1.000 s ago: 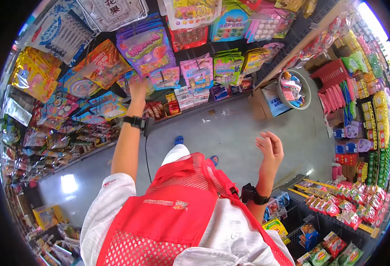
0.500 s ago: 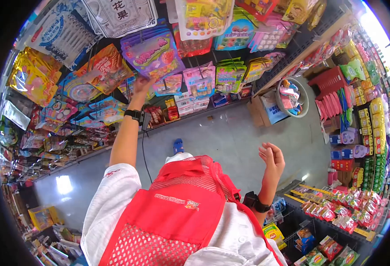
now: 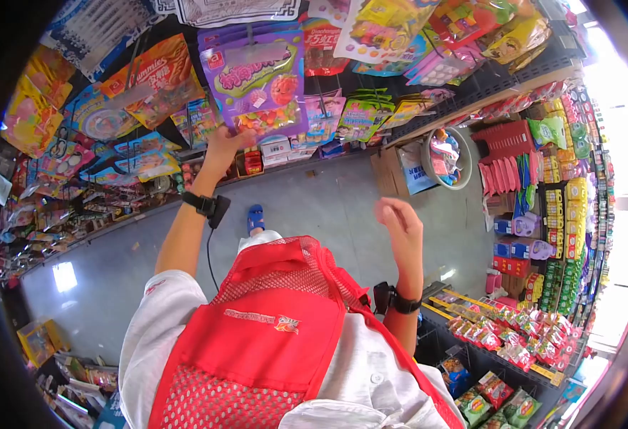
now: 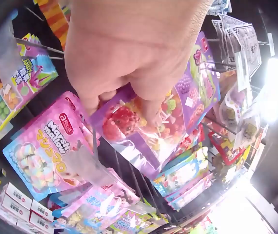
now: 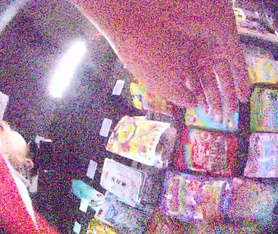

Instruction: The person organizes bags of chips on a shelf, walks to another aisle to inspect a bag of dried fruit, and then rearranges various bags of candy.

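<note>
My left hand (image 3: 222,151) pinches the lower edge of a purple gummy candy bag (image 3: 258,86), the front one of a row hanging from a hook. In the left wrist view the thumb lies over the purple bag's printed front (image 4: 124,119), and other fingers go behind it, partly hidden. A pink marshmallow bag (image 4: 51,146) hangs close beside that hand. Away from the rack, my right hand (image 3: 403,227) is held up over the floor, its fingers loosely bent with nothing in them. The right wrist view is grainy.
Orange gummies bags (image 3: 158,82) and green candy bags (image 3: 362,118) hang around the purple row. A grey bucket (image 3: 462,179) of packets stands by a cardboard box (image 3: 387,171) on the right. Behind it runs a shelf, and a snack rack (image 3: 503,332) is at lower right.
My left hand has moved from among the hanging bags to the purple bag's lower edge and taken hold, and the bag now faces outward. The view has shifted; my right hand stays empty.
</note>
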### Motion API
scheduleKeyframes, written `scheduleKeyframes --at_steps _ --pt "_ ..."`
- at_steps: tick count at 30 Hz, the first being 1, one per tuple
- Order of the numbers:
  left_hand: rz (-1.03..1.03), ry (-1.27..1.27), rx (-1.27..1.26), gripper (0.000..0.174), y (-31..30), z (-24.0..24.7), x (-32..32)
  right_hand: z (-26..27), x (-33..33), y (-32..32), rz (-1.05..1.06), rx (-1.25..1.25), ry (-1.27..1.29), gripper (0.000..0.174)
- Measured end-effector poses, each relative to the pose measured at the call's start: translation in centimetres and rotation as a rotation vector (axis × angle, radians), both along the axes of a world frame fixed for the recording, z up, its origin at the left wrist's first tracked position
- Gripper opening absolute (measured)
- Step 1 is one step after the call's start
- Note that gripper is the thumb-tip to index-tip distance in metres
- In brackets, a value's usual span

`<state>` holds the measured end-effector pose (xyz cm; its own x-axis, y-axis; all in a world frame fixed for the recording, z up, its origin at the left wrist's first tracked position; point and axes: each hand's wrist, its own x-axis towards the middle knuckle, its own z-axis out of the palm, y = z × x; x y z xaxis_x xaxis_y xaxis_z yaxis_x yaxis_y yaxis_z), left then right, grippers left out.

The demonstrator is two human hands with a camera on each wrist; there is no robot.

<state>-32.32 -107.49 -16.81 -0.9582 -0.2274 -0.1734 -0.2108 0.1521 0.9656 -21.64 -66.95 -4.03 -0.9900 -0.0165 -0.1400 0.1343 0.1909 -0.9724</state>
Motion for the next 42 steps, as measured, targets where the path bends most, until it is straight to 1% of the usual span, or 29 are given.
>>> scheduleKeyframes --at_steps 1,2,4,5,6,9,12,15,18,21,24,27,30,33,42 --pt "0.014 0.010 0.008 0.042 0.5 0.2 0.9 -0.1 -1.1 -0.9 0.027 -0.006 0.008 0.026" --pt "-0.006 0.103 0.274 0.039 1.6 1.7 2.2 -0.4 -2.2 -1.8 0.052 -0.012 0.015 0.028" --pt "0.006 0.013 0.311 0.037 2.3 3.5 4.3 -2.4 -4.6 -3.6 0.115 0.028 0.136 0.040" --pt "0.012 -0.030 0.329 0.035 2.5 3.7 4.8 -2.7 -5.5 -4.9 0.125 -0.012 0.111 0.040" --pt "-0.039 0.000 0.332 0.031 1.8 0.6 4.9 -2.7 -6.2 -6.3 0.137 -0.053 0.089 0.040" --pt "-0.058 -0.011 0.468 0.028 2.8 3.5 6.8 -3.1 -7.6 -9.7 0.232 -0.271 0.013 0.039" --pt "-0.021 0.000 0.523 0.028 3.3 4.8 7.9 -2.6 -8.1 -11.3 0.209 -0.219 -0.119 0.036" --pt "-0.008 0.008 0.572 0.028 3.4 5.2 8.6 -2.4 -8.0 -12.4 0.227 -0.342 -0.192 0.034" --pt "0.026 0.008 0.661 0.029 3.8 5.6 8.9 -2.6 -8.0 -13.1 0.227 -0.354 -0.188 0.034" --pt "0.016 -0.096 0.592 0.029 3.2 5.0 9.1 -3.0 -8.0 -13.5 0.202 -0.369 -0.220 0.033" --pt "0.015 -0.046 0.740 0.028 3.5 5.3 9.4 -2.4 -7.7 -14.1 0.189 -0.353 -0.216 0.031" --pt "0.035 -0.029 0.751 0.027 3.6 5.2 9.4 -2.7 -7.7 -14.2 0.176 -0.330 -0.197 0.030" --pt "0.034 -0.039 0.748 0.026 3.6 6.1 9.4 -2.8 -7.6 -14.5 0.153 -0.373 -0.177 0.028" --pt "0.020 -0.047 0.758 0.026 3.3 5.7 9.3 -2.4 -7.4 -14.9 0.140 -0.390 -0.163 0.026" --pt "0.051 -0.052 0.759 0.025 3.4 6.7 9.3 -3.1 -7.3 -15.4 0.094 -0.369 -0.122 0.023"
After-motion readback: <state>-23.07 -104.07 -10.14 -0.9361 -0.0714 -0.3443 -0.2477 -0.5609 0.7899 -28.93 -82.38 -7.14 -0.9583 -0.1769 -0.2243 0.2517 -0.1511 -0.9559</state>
